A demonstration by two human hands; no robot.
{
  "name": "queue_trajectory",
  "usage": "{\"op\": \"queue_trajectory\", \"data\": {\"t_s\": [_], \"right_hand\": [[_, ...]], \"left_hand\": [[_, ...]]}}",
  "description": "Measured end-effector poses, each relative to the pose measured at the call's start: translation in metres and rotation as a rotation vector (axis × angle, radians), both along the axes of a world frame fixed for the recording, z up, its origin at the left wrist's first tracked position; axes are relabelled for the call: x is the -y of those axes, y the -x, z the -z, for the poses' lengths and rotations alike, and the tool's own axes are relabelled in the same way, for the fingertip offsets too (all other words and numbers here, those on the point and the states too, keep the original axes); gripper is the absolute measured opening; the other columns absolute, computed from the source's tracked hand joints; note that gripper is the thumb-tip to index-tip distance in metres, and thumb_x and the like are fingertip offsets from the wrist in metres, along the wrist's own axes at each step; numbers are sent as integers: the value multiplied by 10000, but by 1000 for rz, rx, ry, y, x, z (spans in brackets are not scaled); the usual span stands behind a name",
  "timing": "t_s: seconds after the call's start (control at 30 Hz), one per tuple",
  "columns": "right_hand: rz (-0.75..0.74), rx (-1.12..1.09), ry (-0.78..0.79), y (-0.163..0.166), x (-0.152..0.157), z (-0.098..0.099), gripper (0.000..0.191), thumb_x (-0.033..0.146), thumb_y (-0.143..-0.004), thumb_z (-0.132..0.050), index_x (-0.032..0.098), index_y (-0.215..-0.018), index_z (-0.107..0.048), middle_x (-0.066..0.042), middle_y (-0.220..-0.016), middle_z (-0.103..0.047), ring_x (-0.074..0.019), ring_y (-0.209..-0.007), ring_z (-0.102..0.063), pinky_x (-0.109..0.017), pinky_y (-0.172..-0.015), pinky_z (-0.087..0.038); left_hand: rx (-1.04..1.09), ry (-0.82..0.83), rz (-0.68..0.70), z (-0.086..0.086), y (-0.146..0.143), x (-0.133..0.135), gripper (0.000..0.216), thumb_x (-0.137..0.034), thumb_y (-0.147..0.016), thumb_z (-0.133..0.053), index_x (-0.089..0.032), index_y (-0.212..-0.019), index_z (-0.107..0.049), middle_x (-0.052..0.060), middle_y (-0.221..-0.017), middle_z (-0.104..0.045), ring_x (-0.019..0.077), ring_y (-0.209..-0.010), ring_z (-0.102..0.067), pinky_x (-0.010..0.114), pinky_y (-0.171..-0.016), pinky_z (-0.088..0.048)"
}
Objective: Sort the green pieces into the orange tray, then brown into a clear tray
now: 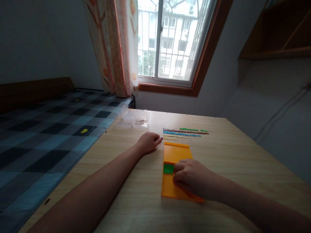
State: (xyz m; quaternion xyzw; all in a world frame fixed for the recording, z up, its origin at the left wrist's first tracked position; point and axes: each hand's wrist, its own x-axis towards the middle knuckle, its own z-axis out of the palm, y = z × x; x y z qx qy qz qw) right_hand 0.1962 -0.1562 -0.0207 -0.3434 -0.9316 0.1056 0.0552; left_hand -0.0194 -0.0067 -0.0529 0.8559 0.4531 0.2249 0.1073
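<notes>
An orange tray (pixel 178 152) with raised edges lies on the table. Inside it, green pieces (pixel 168 168) fill a strip across the middle. My right hand (pixel 188 176) is over the tray's right side, fingers bent and pressed together beside the green pieces; whatever they hold is hidden. My left hand (pixel 148 142) lies on the table left of the tray's far end, its fingers curled and its fingertips close to small yellow pieces (pixel 167 138). Whether anything is in that hand does not show.
Beyond the tray, small pieces lie in rows: blue (pixel 179 133), dark brown (pixel 186 131) and green (pixel 189 129). Clear plastic boxes (pixel 141 118) stand at the table's far left. A bed with a checked cover (pixel 55 129) adjoins the wooden table (pixel 230 152) on the left.
</notes>
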Motion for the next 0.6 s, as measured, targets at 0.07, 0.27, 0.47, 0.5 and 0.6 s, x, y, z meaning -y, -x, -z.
{"op": "queue_trajectory", "data": {"t_s": [0.07,0.27,0.47,0.5,0.6], "right_hand": [[2,-42,2,-1,-1,0,190,169,-917,-592,222,-806,-737,-5,-897,-718,-156,-772,-604,-277,-689,-402],[73,-204,-35,-18,2,-3,197,224,-975,-552,235,-993,-748,-35,-935,-698,-166,-837,-597,-286,-745,-418],[9,-203,-81,-27,4,-3,242,241,-984,-510,222,-940,-747,-46,-831,-647,-167,-761,-534,-317,-714,-380],[-13,-185,-85,-26,5,-2,239,240,-978,-514,224,-930,-747,-45,-821,-639,-168,-750,-521,-322,-709,-370],[-54,-155,-86,-24,5,1,210,228,-949,-538,237,-934,-747,-43,-823,-630,-172,-742,-497,-331,-703,-349]], "left_hand": [[1,-3,-4,-1,-1,1,469,-444,-900,-489,-192,-506,-464,-11,-476,-460,118,-493,-332,298,-542,-191],[-13,-6,-3,-1,-1,0,478,-450,-913,-479,-192,-511,-507,-1,-496,-498,123,-496,-347,300,-539,-206],[-20,-8,7,0,-1,-1,487,-457,-918,-476,-191,-515,-539,5,-500,-512,128,-500,-359,304,-538,-205],[-18,-5,8,0,-1,-1,486,-456,-918,-477,-191,-516,-544,5,-497,-512,128,-501,-362,304,-539,-205],[-17,8,10,0,-1,0,480,-450,-918,-479,-190,-524,-567,8,-494,-519,131,-508,-375,304,-544,-210]]}}
